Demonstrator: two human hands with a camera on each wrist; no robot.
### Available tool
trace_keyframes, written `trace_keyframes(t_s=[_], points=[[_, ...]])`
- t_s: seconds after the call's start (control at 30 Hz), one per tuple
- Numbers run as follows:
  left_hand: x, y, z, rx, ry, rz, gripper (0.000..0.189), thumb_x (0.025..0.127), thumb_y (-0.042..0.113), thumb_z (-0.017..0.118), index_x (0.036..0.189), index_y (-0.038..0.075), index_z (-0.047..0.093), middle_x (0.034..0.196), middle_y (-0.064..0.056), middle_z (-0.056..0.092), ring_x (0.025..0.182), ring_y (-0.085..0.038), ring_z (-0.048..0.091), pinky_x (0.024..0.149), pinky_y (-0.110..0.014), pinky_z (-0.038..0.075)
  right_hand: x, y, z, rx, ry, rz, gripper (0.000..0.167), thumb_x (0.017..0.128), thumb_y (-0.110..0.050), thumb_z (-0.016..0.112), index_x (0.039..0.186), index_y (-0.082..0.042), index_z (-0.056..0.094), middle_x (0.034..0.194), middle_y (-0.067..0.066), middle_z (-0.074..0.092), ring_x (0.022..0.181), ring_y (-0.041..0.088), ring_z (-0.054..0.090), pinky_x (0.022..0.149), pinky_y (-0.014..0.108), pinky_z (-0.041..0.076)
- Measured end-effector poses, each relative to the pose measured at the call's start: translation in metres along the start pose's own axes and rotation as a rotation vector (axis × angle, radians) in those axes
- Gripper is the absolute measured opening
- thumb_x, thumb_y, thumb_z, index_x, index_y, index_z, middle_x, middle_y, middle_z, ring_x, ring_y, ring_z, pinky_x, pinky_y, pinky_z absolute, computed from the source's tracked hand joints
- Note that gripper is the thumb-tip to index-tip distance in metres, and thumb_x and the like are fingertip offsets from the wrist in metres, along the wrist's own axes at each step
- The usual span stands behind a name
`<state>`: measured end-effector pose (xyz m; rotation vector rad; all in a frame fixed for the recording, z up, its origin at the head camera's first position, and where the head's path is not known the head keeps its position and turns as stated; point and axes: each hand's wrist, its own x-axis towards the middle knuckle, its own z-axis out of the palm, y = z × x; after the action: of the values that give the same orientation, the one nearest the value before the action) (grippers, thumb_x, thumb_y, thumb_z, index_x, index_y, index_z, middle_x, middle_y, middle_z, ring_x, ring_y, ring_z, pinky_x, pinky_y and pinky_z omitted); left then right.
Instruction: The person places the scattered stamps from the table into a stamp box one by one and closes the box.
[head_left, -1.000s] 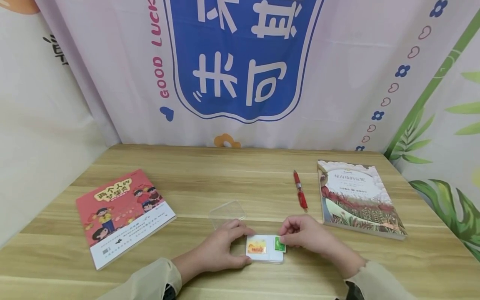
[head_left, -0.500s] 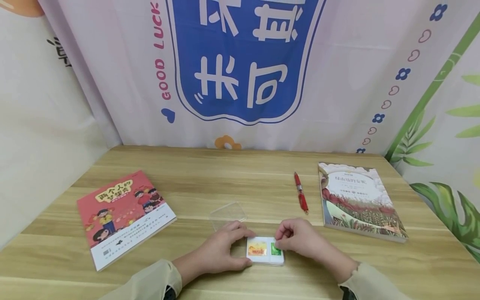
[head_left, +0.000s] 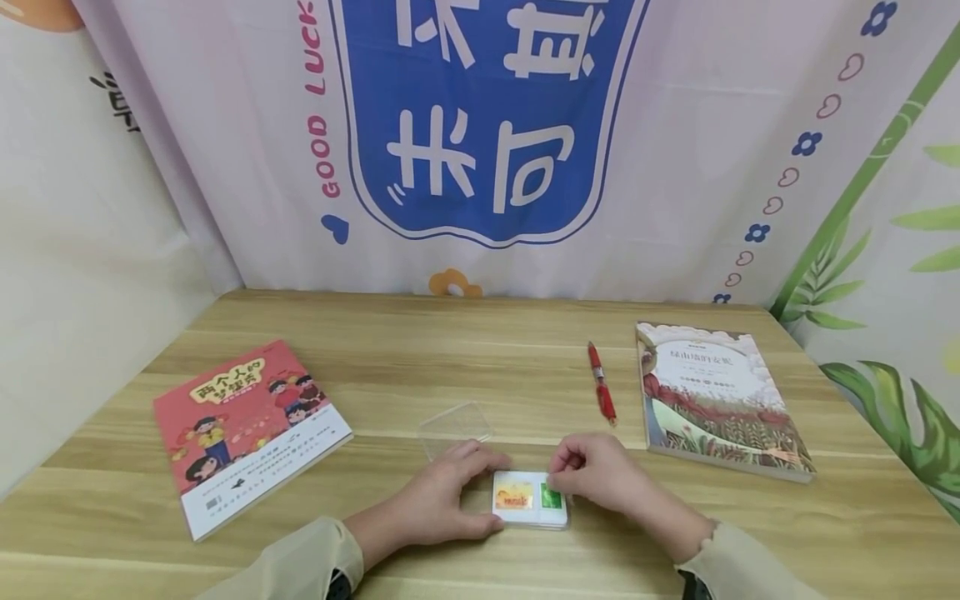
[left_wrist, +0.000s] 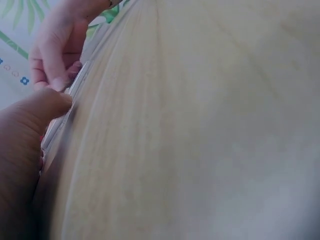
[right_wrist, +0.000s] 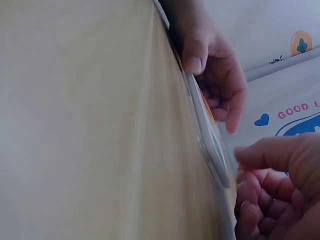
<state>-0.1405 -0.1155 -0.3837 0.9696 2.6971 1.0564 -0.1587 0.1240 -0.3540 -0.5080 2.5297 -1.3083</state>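
Observation:
A white, rounded card-like stack in a clear plastic case lies on the table before the person. On its top face are a yellow-orange picture sticker on the left and a small green sticker on the right. My left hand holds the case at its left end, thumb at the near corner and forefinger at the far one. With thumb and forefinger, my right hand pinches at the green sticker's upper right corner, hiding that corner. In the right wrist view, the right thumb is close over the case.
A clear plastic lid lies just beyond the left hand. A red book is at the left, another illustrated book at the right. A red pen lies beside that right book. Curtains hang behind the table.
My right hand has moved left with the green sticker, which stuck out past the white stack's right edge and is now within its top face. The left hand keeps its place.

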Motion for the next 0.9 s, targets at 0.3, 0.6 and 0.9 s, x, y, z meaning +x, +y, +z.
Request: trace_keyframes(t_s=[0.3,0.6,0.9], points=[[-0.002,0.007,-0.020,-0.103,0.170,0.022,0.062,0.073,0.016,0.074,0.130,0.013,0.049,0.123,-0.005,0.046,0.103,-0.021,0.051,0.087,-0.033,0.048,0.027,-0.021,-0.020,-0.059,-0.027,-0.169,0.009,0.082,-0.020,0.068,0.082,-0.011,0.065,0.074,-0.001,0.059,0.068,0.014,0.050,0.057,0.022,0.043],[-0.002,-0.007,-0.050,0.015,0.282,-0.116,0.075,0.073,0.016,0.076,0.140,0.017,0.041,0.142,-0.012,0.034,0.124,-0.036,0.041,0.095,-0.054,0.039,0.069,-0.037,-0.023,-0.229,-0.141,-0.380,0.029,0.082,-0.020,0.069,0.108,-0.007,0.065,0.105,0.008,0.066,0.097,0.023,0.059,0.082,0.032,0.050],[-0.002,-0.016,-0.059,0.070,0.119,-0.246,0.087,0.072,0.030,0.077,0.145,0.015,0.032,0.146,-0.017,0.031,0.128,-0.041,0.036,0.097,-0.061,0.033,0.101,-0.050,-0.014,-0.426,-0.325,-0.340,0.060,0.076,-0.024,0.075,0.131,-0.011,0.052,0.133,0.005,0.052,0.123,0.025,0.046,0.101,0.044,0.038]])
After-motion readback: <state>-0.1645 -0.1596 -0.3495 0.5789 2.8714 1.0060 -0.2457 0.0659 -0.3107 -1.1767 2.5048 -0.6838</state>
